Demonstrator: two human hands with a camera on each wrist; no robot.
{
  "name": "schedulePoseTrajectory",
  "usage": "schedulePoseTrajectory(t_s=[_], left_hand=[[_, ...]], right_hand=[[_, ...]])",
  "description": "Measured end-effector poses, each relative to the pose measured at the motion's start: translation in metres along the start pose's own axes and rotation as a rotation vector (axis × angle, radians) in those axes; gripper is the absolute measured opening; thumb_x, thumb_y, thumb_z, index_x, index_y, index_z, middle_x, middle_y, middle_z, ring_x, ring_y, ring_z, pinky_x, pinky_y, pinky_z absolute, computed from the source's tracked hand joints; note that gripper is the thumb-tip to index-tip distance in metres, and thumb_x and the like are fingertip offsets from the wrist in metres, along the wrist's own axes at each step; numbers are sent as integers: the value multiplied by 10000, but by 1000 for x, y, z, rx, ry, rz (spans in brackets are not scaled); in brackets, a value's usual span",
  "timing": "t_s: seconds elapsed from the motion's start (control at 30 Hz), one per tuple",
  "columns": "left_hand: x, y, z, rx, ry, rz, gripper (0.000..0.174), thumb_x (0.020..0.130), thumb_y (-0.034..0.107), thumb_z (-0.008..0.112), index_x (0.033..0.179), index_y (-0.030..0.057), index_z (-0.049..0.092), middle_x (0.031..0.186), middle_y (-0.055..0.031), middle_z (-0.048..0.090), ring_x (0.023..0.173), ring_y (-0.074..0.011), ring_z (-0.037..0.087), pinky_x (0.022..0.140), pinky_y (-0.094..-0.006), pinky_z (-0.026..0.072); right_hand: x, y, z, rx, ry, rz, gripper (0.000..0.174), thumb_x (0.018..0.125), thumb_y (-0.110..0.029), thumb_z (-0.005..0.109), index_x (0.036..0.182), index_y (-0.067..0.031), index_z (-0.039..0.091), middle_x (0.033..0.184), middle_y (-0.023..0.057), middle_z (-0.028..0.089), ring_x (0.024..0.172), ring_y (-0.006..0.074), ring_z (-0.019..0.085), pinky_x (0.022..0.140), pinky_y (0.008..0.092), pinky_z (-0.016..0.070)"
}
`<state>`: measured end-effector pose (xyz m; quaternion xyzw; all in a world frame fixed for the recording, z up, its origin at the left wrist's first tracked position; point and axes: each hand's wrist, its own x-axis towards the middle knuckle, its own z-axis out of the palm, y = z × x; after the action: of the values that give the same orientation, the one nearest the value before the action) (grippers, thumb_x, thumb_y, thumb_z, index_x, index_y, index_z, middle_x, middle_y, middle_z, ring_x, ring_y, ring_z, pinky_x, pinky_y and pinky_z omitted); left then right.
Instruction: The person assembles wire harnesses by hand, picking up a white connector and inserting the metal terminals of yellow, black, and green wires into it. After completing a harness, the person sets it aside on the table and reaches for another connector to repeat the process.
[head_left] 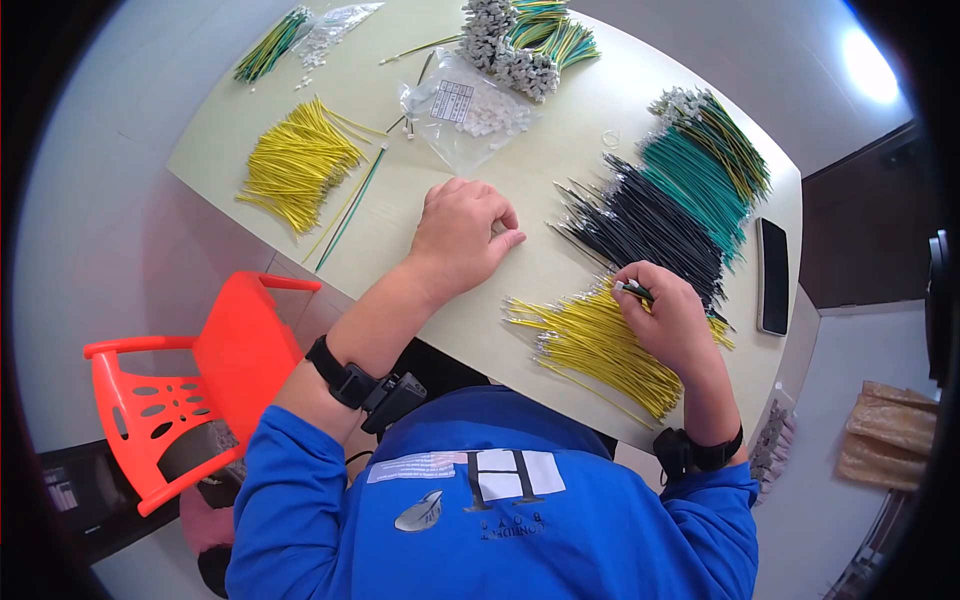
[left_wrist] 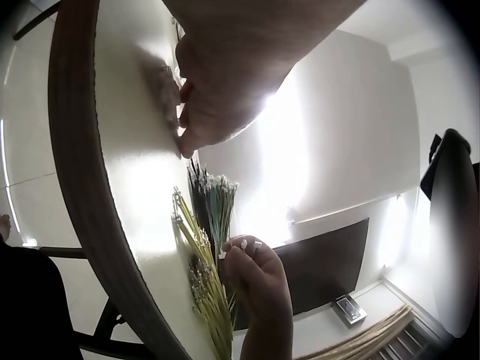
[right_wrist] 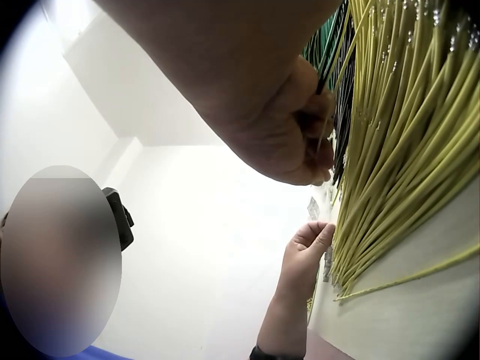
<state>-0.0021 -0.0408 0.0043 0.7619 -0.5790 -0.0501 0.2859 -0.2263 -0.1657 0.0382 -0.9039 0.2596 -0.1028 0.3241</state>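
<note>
My right hand point(head_left: 665, 315) pinches a small white connector point(head_left: 620, 286) with dark and green wires, above the yellow wires point(head_left: 600, 345). In the left wrist view, white tips show between the fingers of that right hand point(left_wrist: 259, 277). To its left, my left hand point(head_left: 462, 232) is low over the table, back up, with fingers bent down and the thumb near the index finger. I cannot tell whether anything is between those fingertips. Black wires point(head_left: 640, 225) and green wires point(head_left: 695, 180) lie in bundles beyond the right hand.
A clear bag of white connectors point(head_left: 485, 110) lies beyond the left hand. Another yellow wire bundle point(head_left: 300, 165) is at left, with finished-looking harnesses point(head_left: 500, 50) at the back. A phone point(head_left: 772, 275) lies by the right edge. A red chair point(head_left: 215, 380) stands left of the table.
</note>
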Motion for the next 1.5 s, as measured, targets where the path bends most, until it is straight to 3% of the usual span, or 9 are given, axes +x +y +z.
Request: schedulePoseTrajectory(t_s=[0.17, 0.27, 0.3, 0.4, 0.6, 0.7, 0.83, 1.07, 1.5], left_hand=[[2, 0, 0, 31, 5, 53, 142, 787, 197, 693, 849, 88, 624, 798, -21, 606, 860, -179, 542, 813, -316, 386], [3, 14, -5, -645, -87, -188, 111, 864, 168, 632, 917, 71, 626, 817, 3, 627, 753, -85, 523, 700, -245, 421], [2, 17, -2, -650, -89, -187, 111, 864, 168, 632, 917, 71, 626, 817, 3, 627, 753, -85, 523, 700, -245, 421], [1, 27, 8, -1137, -126, -164, 127, 908, 121, 575, 1006, 54, 621, 889, 2, 644, 699, -27, 485, 628, -185, 422], [-4, 40, 23, -1221, -266, -196, 183, 910, 84, 559, 1086, 50, 601, 933, -22, 651, 745, -34, 537, 648, -170, 428], [-7, 39, 31, -1277, -281, -227, 191, 908, 66, 558, 1093, 37, 595, 946, -28, 649, 785, -36, 560, 650, -163, 430], [-7, 37, 36, -1305, -239, -199, 180, 899, 38, 564, 1074, 16, 594, 957, -32, 643, 841, -49, 585, 682, -166, 449], [-8, 31, 38, -1278, -255, -170, 170, 875, 4, 588, 1044, -4, 586, 974, -40, 619, 907, -74, 585, 794, -200, 470], [-9, 31, 39, -1324, -273, -202, 147, 872, 10, 598, 1016, -2, 571, 949, -28, 600, 887, -71, 569, 799, -203, 467]], right_hand=[[0, 3, 1, -45, 20, -41, 135, 809, -114, 644, 898, -23, 598, 736, 94, 585, 622, 180, 555, 584, 271, 442], [1, 1, 0, 16, 46, -37, 127, 807, -98, 651, 892, -18, 601, 722, 79, 580, 602, 151, 542, 562, 255, 431], [1, 1, -1, 44, 58, -37, 124, 807, -91, 654, 889, -15, 602, 716, 72, 577, 592, 137, 535, 551, 248, 426], [0, -3, -1, 99, 98, -60, 113, 807, -76, 654, 886, -12, 603, 712, 61, 572, 592, 121, 524, 546, 241, 418], [2, -4, 2, 151, 165, -162, 86, 810, -57, 646, 866, -11, 600, 699, 55, 559, 587, 112, 509, 541, 239, 411], [5, -6, 1, 137, 145, -137, 84, 796, -65, 647, 838, -10, 599, 693, 84, 560, 584, 202, 544, 534, 293, 442], [11, -9, 5, 187, 142, -148, 95, 793, -61, 668, 830, -13, 594, 692, 59, 549, 589, 123, 505, 534, 249, 398], [13, -5, 10, 155, 189, -170, 107, 770, -60, 686, 808, -20, 595, 695, 57, 551, 617, 158, 513, 546, 265, 398], [14, -5, 12, 189, 219, -190, 108, 749, -55, 697, 765, -22, 595, 682, 62, 557, 624, 168, 527, 551, 272, 405]])
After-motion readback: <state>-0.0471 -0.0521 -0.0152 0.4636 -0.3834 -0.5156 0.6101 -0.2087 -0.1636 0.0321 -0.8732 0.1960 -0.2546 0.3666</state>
